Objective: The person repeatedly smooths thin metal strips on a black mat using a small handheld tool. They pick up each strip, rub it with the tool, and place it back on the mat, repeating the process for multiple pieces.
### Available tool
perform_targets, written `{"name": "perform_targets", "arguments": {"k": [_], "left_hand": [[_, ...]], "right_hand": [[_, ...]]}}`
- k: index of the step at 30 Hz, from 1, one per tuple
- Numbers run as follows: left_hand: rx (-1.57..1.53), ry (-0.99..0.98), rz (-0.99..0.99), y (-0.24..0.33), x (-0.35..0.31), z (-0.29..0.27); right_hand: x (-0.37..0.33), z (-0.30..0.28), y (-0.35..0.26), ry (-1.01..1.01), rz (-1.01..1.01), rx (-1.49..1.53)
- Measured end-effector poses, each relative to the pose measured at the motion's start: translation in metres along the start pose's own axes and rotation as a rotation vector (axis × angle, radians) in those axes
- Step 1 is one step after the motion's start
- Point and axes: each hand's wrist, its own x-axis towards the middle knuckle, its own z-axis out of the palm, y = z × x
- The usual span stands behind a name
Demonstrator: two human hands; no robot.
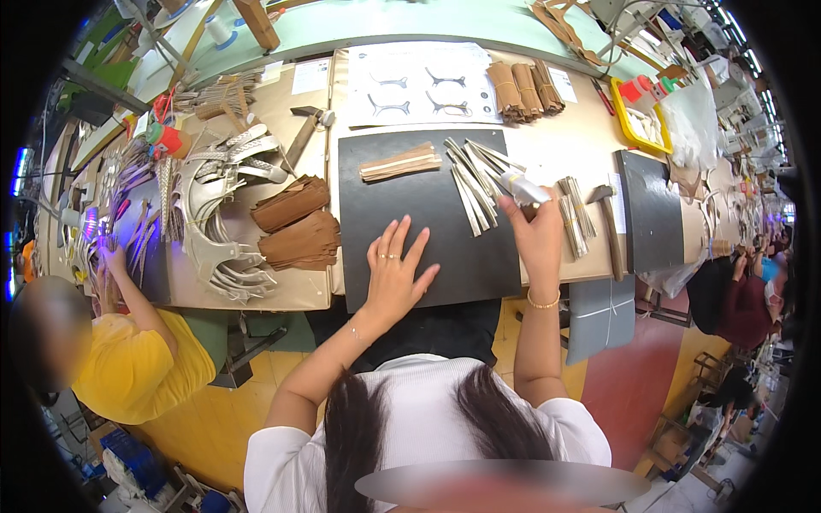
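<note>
My left hand (396, 267) rests with its fingers spread on a black board (372, 209) and holds nothing. Between the thumb and fingers of my right hand (539, 231) is a small whitish, shiny cylinder-shaped thing (522, 187); its exact kind is unclear. Just left of that hand, flat silvery strips (470, 190) lie fanned out on the board. A neat row of tan and cream strips (400, 162) lies on the board beyond my left hand. To the right of my right hand are tied bundles of pale strips (577, 218).
Right of the bundles lie a hammer (611, 231) and another black board (652, 209). A yellow basket (640, 128) stands farther back. Brown leather bundles (299, 239), woven pale straps (209, 231) and another hammer (306, 137) lie left. A co-worker in yellow (141, 363) sits left.
</note>
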Motion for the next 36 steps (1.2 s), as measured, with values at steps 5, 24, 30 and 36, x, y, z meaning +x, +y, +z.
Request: {"name": "perform_targets", "arguments": {"k": [5, 24, 30, 36], "left_hand": [[-0.032, 0.18, 0.009, -0.035, 0.081, -0.001], [0.308, 0.109, 0.059, -0.075, 0.125, 0.005], [0.499, 0.092, 0.146, -0.076, 0.127, 0.008], [0.376, 0.217, 0.248, -0.079, 0.121, 0.007]], "right_hand": [[-0.032, 0.026, 0.007, -0.181, -0.083, -0.109], [-0.007, 0.054, -0.005, -0.226, -0.254, -0.076], [0.008, 0.063, -0.008, -0.208, -0.28, -0.153], [0.015, 0.063, -0.008, -0.179, -0.298, -0.185]]}}
